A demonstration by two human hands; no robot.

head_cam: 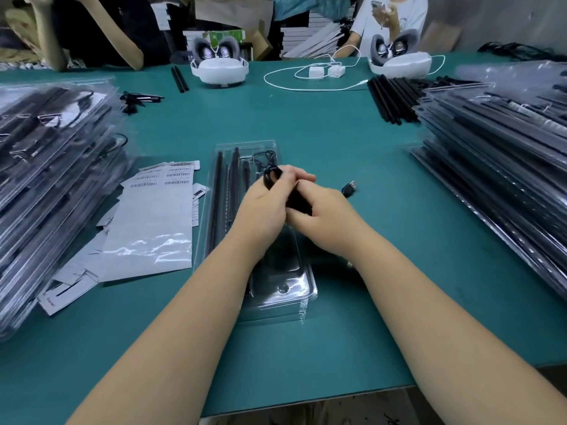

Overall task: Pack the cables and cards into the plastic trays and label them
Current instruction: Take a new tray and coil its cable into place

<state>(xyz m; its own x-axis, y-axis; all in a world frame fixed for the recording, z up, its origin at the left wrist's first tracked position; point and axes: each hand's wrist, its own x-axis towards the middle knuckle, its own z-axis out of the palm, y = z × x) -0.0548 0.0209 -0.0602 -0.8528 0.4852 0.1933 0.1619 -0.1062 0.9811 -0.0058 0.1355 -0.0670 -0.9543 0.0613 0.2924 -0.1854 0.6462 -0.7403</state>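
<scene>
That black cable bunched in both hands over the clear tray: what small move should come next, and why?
Probably lower the coiled black cable into the clear tray beneath it. Both the left hand and right hand grip it right above the tray, where long black rods already lie, while its USB plug hangs loose outside, over the table.

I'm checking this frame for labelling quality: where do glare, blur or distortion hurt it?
Head view: glare streaks the plastic bag and tray; both hands and the black cable are slightly motion-blurred; wide-angle bending curves the table edges and side stacks.
</scene>
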